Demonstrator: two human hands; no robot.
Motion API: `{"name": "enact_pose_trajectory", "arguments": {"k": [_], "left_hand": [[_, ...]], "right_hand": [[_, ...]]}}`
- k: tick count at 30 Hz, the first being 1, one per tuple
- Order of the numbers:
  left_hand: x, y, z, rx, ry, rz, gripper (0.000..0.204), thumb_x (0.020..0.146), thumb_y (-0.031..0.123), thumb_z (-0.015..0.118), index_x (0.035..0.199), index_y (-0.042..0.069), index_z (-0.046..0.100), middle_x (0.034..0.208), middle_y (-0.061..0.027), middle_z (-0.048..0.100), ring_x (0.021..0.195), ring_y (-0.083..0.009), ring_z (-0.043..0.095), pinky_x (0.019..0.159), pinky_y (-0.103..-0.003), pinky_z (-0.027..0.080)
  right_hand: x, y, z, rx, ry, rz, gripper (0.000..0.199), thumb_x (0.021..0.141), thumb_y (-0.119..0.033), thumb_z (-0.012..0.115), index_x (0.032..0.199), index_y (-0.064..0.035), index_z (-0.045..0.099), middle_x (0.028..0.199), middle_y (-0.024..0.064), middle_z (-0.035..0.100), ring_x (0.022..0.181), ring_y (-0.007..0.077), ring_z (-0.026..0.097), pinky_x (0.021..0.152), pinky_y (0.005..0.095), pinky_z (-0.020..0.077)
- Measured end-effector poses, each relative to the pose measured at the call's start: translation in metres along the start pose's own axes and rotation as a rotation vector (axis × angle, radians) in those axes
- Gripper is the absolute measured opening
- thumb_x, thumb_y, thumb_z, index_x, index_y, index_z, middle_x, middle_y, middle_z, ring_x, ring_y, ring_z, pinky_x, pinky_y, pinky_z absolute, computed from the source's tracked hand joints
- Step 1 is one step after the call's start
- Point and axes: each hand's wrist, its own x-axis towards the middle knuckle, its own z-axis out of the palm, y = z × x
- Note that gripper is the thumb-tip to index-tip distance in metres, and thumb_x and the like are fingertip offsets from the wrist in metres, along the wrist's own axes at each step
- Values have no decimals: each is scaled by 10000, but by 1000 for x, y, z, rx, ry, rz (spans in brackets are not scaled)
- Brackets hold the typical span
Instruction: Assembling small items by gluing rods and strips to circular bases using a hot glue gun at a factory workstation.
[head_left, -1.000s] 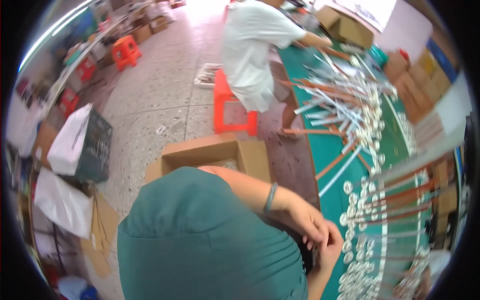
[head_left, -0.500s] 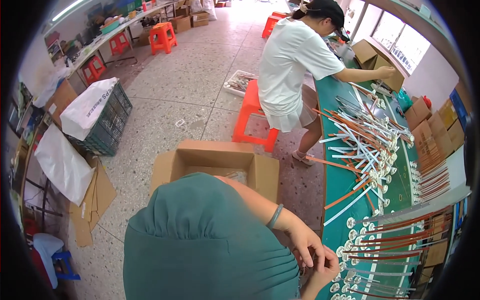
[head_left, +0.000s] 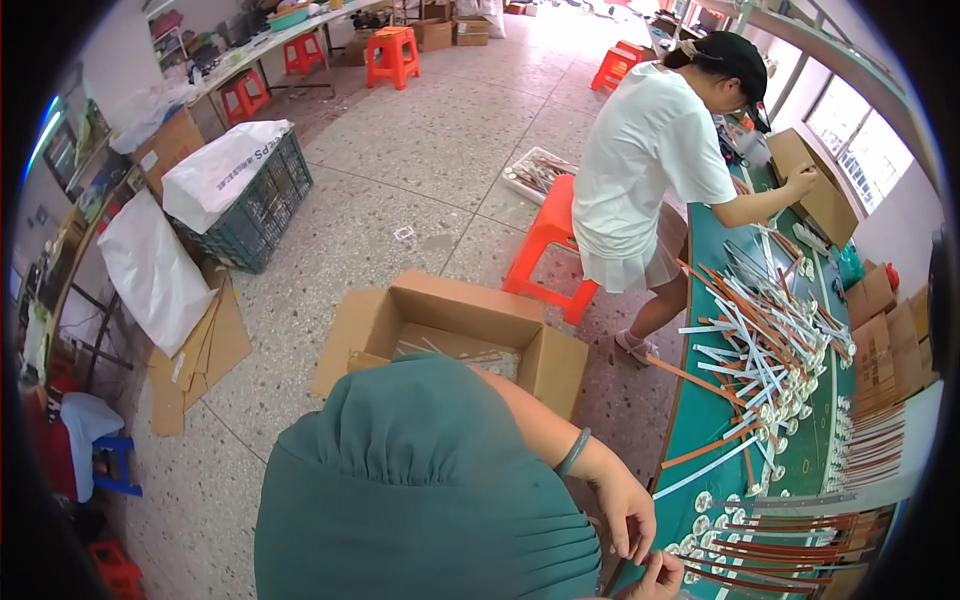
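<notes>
Seen from above through a fisheye lens. Filling the lower centre of the frame, a shoulder and back in a green shirt (head_left: 420,490). Reaching out from it toward the lower right, a bare forearm with a green bangle (head_left: 573,453) at the wrist. Left hand (head_left: 625,515), fingers curled downward in a pinch over something too small to make out, at the near edge of the green worktable (head_left: 800,470). Just below it, at the bottom edge of the frame, right hand (head_left: 660,578), only partly in view, fingers bent; impossible to tell what is held.

Immediately right of both hands, on the table, rows of thin rods with white round ends (head_left: 770,550), some orange, some white. Higher along the right side, a looser heap of the same rods (head_left: 770,330).

Centre frame, on the speckled floor, an open cardboard box (head_left: 455,325). Upper right, another person in a white shirt (head_left: 650,150) and black cap, seated on an orange stool (head_left: 550,240), one hand on the table. Upper left, a dark crate (head_left: 265,205) holding a white bag.
</notes>
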Motion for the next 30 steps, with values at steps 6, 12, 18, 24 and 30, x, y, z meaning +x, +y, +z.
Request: {"name": "enact_pose_trajectory", "arguments": {"k": [6,12,18,24,30], "left_hand": [[-32,-18,-24,-165,197,-189,350,951,246,646,1231,38,618,1117,-118,667,914,-181,686,759,-290,545],[-99,-73,-50,-256,607,-452,371,950,295,632,1234,57,614,1143,-117,663,966,-225,673,813,-348,542],[-206,-138,-74,1211,129,-1404,379,796,315,692,1098,87,707,1152,-145,669,1071,-308,631,887,-462,481],[-125,-48,-94,1510,939,-314,133,809,174,620,915,105,660,940,-89,621,952,-298,592,810,-448,449],[7,-29,-74,1167,554,231,246,855,268,668,1054,124,675,1128,-100,621,1150,-316,549,969,-492,418]], "right_hand": [[-5,28,-29,9,-123,-67,29,939,-45,618,949,-18,613,1055,91,640,903,149,573,887,359,466],[-29,32,-45,125,-35,-11,38,885,-35,664,865,-8,646,812,70,636,583,116,501,548,265,436],[-76,15,-65,167,7,293,111,894,-79,664,817,-1,642,642,36,585,486,81,409,473,264,356],[-109,25,-79,0,64,441,118,886,-117,687,848,-6,679,716,53,623,579,113,489,539,288,424],[-90,-13,-62,-400,-73,421,165,877,-162,716,933,-7,720,900,97,717,847,180,624,814,333,506]]}}
